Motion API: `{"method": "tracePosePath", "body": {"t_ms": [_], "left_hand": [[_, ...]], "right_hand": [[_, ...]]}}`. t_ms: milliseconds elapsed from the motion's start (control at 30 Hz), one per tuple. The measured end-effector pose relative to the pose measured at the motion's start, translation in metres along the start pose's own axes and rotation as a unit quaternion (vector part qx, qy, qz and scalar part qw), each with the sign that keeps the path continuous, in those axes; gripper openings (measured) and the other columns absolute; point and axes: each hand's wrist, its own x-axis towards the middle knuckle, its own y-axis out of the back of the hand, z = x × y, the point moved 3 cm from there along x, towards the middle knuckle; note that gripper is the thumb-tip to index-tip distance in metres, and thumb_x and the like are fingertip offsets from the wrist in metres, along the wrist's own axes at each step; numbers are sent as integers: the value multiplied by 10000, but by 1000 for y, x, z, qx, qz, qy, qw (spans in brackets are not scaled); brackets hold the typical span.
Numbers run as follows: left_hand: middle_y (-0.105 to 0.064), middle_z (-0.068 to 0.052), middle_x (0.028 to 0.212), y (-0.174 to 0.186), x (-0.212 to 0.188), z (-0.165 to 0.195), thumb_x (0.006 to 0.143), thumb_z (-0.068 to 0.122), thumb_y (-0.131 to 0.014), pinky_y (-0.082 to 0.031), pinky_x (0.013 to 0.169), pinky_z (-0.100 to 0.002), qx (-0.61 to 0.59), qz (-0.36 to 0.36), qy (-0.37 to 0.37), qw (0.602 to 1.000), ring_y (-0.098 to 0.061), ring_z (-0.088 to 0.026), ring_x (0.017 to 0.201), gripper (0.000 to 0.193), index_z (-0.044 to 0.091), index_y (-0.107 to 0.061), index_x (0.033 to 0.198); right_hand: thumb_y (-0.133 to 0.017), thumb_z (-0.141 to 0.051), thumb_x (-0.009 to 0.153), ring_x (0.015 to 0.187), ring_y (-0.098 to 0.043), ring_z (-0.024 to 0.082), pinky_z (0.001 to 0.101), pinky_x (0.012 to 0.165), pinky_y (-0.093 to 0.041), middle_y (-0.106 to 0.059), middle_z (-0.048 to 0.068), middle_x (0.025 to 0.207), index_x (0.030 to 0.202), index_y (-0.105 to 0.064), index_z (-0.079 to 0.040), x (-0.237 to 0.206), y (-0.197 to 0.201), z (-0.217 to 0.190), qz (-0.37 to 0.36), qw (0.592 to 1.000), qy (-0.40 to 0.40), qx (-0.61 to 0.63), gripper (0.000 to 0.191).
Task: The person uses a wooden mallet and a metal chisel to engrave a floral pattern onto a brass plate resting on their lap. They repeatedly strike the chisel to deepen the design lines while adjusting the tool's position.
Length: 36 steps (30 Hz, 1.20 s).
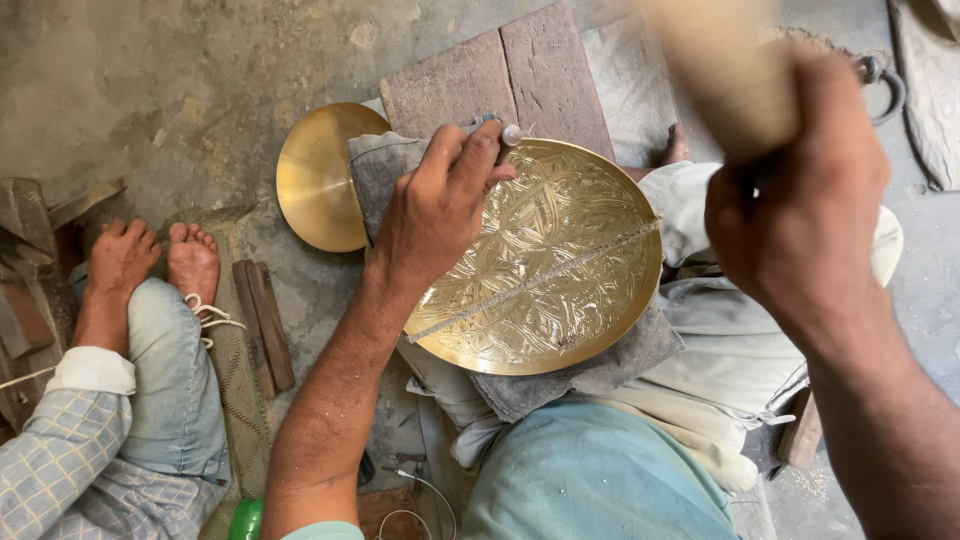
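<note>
On the lap, centre of view: engraved brass plate (550, 260), round and shallow, tilted toward the camera, resting on a grey cloth pad (590, 375) over the person's knees.
Plate surface: dense floral and leaf pattern; a straight chased line crosses it from lower left to upper right.
Left hand (440, 205): fingers closed around a thin metal chisel (505, 130), whose tip meets the plate's upper-left rim; the palm lies over the plate's edge.
Right hand (800, 200): raised above the plate's right side, clenched on a wooden mallet (725, 75) that is blurred in the picture.
Behind the plate, left: plain brass dish (315, 180), unpatterned, partly tucked under the cloth.
Floor: two reddish bricks (500, 85) on rough concrete, just beyond the plate.
Lower left: another person's hand (120, 260) on a bare foot (192, 262), in jeans and a checked sleeve.
</note>
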Motion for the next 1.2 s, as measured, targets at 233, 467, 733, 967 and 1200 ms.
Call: {"method": "tracePosePath", "body": {"t_ms": [233,467,733,967,1200], "left_hand": [[-610,-112,1008,7,14,-2,987,85,-719,-605,633,-398,2,-9,40,999,-743,-303,846,300,74,-589,1257],[-601,-116,948,16,22,-4,949,68,-700,-576,576,-422,-7,-19,41,999,-725,-329,780,327,77,-611,1263],[-629,-93,991,9,23,-10,964,62,-679,-629,560,-320,-11,-11,13,1000,-761,-224,785,290,35,-590,1239],[-628,-100,959,11,22,-7,939,92,-729,-618,575,-358,19,-16,47,999,-747,-243,760,312,28,-621,1225],[-620,-86,955,12,24,-7,933,60,-704,-632,607,-350,8,-23,50,998,-762,-234,807,323,45,-614,1243]], "right_hand": [[-624,-16,874,877,-595,339,419,817,-466,-620,105,1024,1260,-568,-76,27,-8,-13,9,988,-70,137,394],[-645,23,761,939,-650,327,452,846,-474,-675,112,1030,1206,-651,-92,35,-5,-20,-26,991,4,-131,460],[-637,-54,824,956,-680,280,416,835,-524,-674,103,1062,1254,-548,-50,39,6,-17,41,975,-128,179,439],[-650,2,828,968,-661,344,470,874,-506,-690,157,1050,1236,-622,-39,41,-1,-17,12,999,-22,-24,412],[-664,40,750,930,-662,322,479,846,-481,-708,123,998,1237,-675,-102,36,-12,-15,-14,988,-37,-152,507]]}}
